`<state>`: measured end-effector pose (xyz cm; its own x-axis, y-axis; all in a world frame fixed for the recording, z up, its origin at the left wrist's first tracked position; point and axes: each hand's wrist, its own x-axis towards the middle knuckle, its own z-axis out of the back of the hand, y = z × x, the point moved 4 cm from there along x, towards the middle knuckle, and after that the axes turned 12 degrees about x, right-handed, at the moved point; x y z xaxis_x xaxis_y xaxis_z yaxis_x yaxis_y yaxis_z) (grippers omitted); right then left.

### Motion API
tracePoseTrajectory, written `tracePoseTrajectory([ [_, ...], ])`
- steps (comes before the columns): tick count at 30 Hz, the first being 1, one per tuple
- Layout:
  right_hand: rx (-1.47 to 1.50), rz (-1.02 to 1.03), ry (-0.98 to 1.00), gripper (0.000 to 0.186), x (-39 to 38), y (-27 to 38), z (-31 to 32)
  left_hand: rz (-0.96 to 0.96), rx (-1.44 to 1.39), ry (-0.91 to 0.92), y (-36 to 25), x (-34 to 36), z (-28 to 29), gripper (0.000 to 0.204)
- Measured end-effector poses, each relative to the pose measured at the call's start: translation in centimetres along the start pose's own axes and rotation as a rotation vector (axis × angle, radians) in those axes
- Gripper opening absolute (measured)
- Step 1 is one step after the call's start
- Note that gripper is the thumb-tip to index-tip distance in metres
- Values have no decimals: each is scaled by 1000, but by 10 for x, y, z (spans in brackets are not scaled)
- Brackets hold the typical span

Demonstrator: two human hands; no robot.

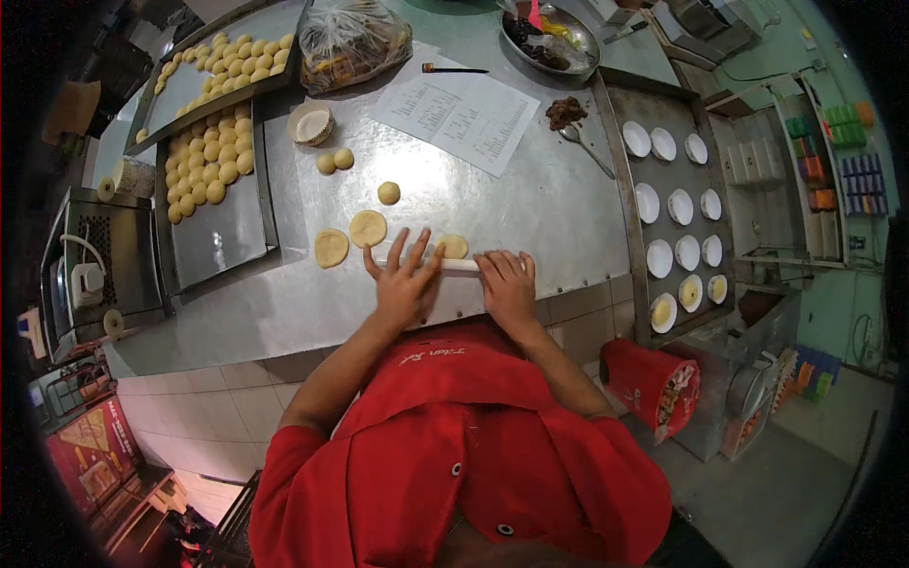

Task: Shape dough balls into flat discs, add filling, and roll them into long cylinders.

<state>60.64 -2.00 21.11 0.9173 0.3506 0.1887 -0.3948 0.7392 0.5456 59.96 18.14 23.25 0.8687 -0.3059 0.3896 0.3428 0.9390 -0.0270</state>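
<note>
A thin white rolling pin lies across the near side of the metal table. My left hand rests over its left part with fingers spread wide, palm down. On its right end sits my right hand, fingers stretched forward over the pin. Just beyond the pin, between my hands, is a small flattened piece of dough. Two rolled dough rounds, a farther dough disc and a nearer dough disc, lie left of my left hand. One dough ball sits ahead, with a pair of dough balls farther left.
Two trays of dough balls, a rear tray and a front tray, stand at left. A tray of white cups is at right, a few holding dough. Beyond lie paper, a spoon, dark filling and a bowl.
</note>
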Motion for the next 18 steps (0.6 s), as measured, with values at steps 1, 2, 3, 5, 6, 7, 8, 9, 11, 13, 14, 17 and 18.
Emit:
tracePoseTrajectory([
  [1,4,2,4,36,1,-4,-3,4,3,3,8,-4,-9,59],
  [2,-58,2,14,42,4,-7,-6,33,-162,119,17,-6,-28,58],
  [3,-121,2,23,48,8,-11,-9,62,-329,233,23,-9,-46,57],
  [5,-158,-52,81,54,33,-9,1,40,-290,242,23,20,-39,56],
  [6,-196,-107,139,60,46,-12,3,13,-196,234,24,36,-39,57],
  [7,-196,-107,138,60,59,-19,3,-15,-103,225,26,52,-41,58],
  [8,-220,-108,108,63,74,-27,3,-18,-101,225,29,67,-43,58],
  [9,-245,-109,79,65,88,-35,4,-33,-34,230,32,83,-46,60],
  [11,-258,-103,68,65,116,-49,2,-45,37,233,44,104,-58,62],
  [13,-273,-102,54,65,125,-56,1,-43,45,132,51,119,-65,63],
  [14,-255,-84,29,64,126,-58,0,-18,27,149,52,121,-67,64],
  [17,-241,-65,41,63,107,-47,0,10,-21,171,41,96,-63,65],
  [18,-245,-61,78,62,93,-38,-1,29,14,230,37,81,-64,69],
])
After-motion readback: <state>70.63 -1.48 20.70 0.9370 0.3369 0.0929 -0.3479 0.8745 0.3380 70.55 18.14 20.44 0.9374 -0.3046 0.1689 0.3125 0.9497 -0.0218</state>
